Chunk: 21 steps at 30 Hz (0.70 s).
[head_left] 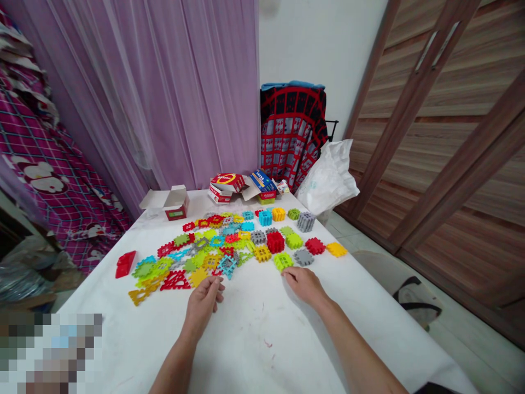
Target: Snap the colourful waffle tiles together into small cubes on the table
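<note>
My right hand (303, 283) has its fingertips together at the near edge of a lime-green interlocking tile (283, 261). Beside that tile are a grey tile (303, 257) and a yellow tile stack (262, 253). Loosely curled, my left hand (204, 300) rests by the near edge of the tile pile; whatever its fingers may hold is hidden. Closest to it are a yellow tile (197, 277), a blue openwork tile (227, 266) and a red openwork tile (175, 280). Further up, a dark red stack (275, 241) stands among sorted tiles.
A white-covered table (262, 339) bears everything. Opened cartons, one white and red (176, 203), one red (225, 186), one blue (262, 183), line its far side. A red plastic piece (125, 264) lies left. A white bag (330, 178) stands beyond the right edge.
</note>
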{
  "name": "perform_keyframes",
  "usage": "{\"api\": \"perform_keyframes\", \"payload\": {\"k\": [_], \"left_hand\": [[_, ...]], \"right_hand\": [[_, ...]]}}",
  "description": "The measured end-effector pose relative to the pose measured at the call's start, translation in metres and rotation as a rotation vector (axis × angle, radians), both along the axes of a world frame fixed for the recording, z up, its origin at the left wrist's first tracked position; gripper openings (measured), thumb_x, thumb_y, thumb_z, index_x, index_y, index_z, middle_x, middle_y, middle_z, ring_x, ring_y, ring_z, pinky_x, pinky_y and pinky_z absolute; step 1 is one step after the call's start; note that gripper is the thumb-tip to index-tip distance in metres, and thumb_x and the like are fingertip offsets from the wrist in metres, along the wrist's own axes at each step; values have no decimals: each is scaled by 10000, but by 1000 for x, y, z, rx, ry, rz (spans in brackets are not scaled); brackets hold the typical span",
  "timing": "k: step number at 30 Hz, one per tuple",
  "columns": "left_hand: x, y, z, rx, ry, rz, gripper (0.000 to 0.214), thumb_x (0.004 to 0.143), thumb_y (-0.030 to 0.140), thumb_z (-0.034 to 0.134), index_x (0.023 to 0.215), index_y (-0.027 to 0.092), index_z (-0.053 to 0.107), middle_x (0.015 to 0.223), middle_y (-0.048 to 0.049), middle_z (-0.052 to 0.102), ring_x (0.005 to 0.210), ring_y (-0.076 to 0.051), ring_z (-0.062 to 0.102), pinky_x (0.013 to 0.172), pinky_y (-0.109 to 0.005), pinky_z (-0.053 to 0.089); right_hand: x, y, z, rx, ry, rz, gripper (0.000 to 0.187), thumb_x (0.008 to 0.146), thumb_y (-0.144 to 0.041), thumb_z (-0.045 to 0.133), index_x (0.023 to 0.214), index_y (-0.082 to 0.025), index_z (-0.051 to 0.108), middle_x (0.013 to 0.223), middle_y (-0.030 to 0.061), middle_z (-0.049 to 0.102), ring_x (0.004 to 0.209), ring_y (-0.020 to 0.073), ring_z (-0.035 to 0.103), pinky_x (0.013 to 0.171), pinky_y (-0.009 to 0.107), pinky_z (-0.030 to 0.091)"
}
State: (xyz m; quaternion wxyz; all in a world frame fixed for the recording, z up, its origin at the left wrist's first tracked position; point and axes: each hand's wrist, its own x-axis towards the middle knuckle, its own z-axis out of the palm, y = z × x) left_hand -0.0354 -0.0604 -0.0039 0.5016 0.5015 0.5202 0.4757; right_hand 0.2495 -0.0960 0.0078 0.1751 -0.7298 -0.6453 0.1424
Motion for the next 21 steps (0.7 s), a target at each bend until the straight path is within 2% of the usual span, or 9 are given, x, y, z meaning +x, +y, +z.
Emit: {"api": "perform_keyframes", "payload": {"k": [4, 6, 8, 10, 12, 15, 21], "left_hand": [[1, 0, 1, 0, -2, 5, 473, 643, 598, 649, 813, 157, 645, 651, 5, 594, 472, -93, 506, 322, -171, 337], [1, 0, 1, -2, -2, 4, 477, 639, 601, 650, 813, 157, 644, 651, 7, 593, 471, -93, 508, 322, -172, 337], [0, 1, 0, -5, -1, -2, 481, 642, 603, 647, 818, 156, 643, 652, 9, 592, 471, -91, 508, 323, -170, 334], [0, 1, -2, -5, -1, -11, 485, 647, 605, 642, 827, 154, 643, 655, 9, 594, 467, -86, 504, 326, -169, 332], [0, 2, -3, -4, -3, -15, 485, 650, 605, 639, 834, 156, 644, 661, 8, 598, 463, -85, 503, 327, -170, 333], [0, 1, -2, -6, -3, -10, 477, 650, 600, 637, 830, 159, 643, 667, 4, 601, 472, -90, 508, 329, -172, 336], [1, -2, 5, -8, -11, -10, 472, 631, 605, 643, 802, 164, 644, 651, 6, 598, 465, -92, 509, 325, -171, 330]], "right_hand": [[-1, -3, -2, 22, -17, -23, 269, 876, -266, 434, 886, -268, 703, 901, 0, 735, 818, 165, 643, 671, 239, 379], [-4, -8, -3, 78, -35, -97, 213, 860, -257, 459, 876, -250, 671, 852, -3, 717, 767, 158, 635, 655, 240, 379], [-9, -11, -5, 185, -57, -214, 161, 836, -272, 506, 940, -235, 624, 900, 5, 692, 780, 157, 627, 666, 244, 394], [-14, -12, -7, 294, -101, -302, 260, 806, -301, 564, 1051, -215, 566, 1014, 40, 656, 883, 181, 619, 719, 259, 416], [-20, -10, -8, 345, -164, -320, 368, 785, -322, 604, 1120, -196, 517, 1086, 77, 619, 993, 214, 590, 785, 279, 425], [-25, -4, -7, 345, -237, -304, 361, 790, -342, 615, 1097, -185, 509, 1086, 95, 598, 1039, 232, 560, 838, 291, 418], [-26, 2, -6, 311, -284, -312, 305, 816, -372, 592, 1041, -179, 520, 1020, 86, 604, 985, 226, 566, 823, 292, 415]]}}
